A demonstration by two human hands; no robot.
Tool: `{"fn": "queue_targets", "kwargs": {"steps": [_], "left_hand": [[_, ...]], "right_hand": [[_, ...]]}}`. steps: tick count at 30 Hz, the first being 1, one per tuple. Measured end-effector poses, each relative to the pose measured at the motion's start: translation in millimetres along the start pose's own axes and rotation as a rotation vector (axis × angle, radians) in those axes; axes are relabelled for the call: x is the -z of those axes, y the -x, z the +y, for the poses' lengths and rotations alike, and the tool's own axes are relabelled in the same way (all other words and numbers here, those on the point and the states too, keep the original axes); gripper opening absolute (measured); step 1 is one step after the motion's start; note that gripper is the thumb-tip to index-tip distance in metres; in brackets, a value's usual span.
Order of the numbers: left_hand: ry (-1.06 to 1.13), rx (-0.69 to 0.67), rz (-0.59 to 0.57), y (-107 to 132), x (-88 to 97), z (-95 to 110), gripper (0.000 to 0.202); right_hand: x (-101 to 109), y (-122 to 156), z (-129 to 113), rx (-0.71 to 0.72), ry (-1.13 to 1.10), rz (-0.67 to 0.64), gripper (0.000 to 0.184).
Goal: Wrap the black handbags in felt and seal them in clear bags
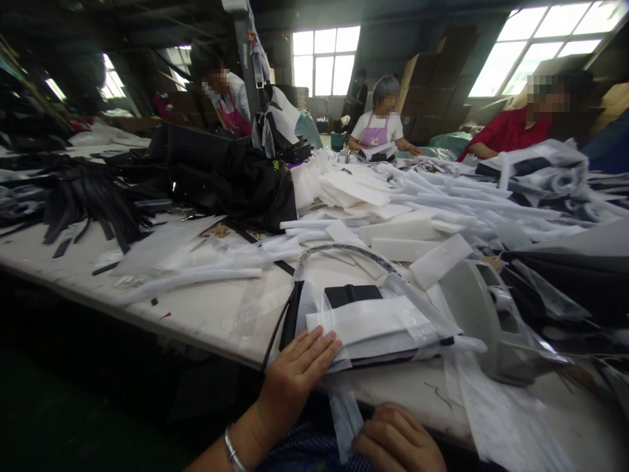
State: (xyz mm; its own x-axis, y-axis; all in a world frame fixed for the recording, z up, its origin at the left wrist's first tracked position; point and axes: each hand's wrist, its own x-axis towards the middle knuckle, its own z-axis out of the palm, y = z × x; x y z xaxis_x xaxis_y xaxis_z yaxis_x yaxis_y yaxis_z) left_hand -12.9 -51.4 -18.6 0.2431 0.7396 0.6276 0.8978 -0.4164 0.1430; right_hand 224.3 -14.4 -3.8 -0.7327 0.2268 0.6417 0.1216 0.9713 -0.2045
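Note:
A black handbag lies at the table's front edge, its arched handle wrapped in clear film. Across its front sits a white foam sheet, with clear tape over both ends. My left hand rests flat on the sheet's left end, fingers stretched out. Below the table edge, my right hand is closed on the lower end of a clear tape strip, which hangs down from the bag's underside. A grey tape dispenser stands just right of the bag.
White foam sheets and tubes are heaped across the table. Black straps and black bags lie to the left. Film hangs over the front edge at right. Several people stand at the far side.

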Motion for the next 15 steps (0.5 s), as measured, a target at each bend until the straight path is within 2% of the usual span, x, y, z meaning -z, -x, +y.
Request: {"fn": "queue_targets", "kwargs": {"steps": [5,10,15], "left_hand": [[0.001,0.007,0.010,-1,1.0,2,0.038],[0.001,0.007,0.012,-2,2.1,2,0.038],[-0.011,-0.003,0.007,-1,0.4,1,0.039]], "right_hand": [[-17,12,15,-0.008,0.023,0.059,0.017],[-36,9,21,-0.077,0.037,0.060,0.031],[-33,-7,22,0.056,0.021,0.041,0.026]]}}
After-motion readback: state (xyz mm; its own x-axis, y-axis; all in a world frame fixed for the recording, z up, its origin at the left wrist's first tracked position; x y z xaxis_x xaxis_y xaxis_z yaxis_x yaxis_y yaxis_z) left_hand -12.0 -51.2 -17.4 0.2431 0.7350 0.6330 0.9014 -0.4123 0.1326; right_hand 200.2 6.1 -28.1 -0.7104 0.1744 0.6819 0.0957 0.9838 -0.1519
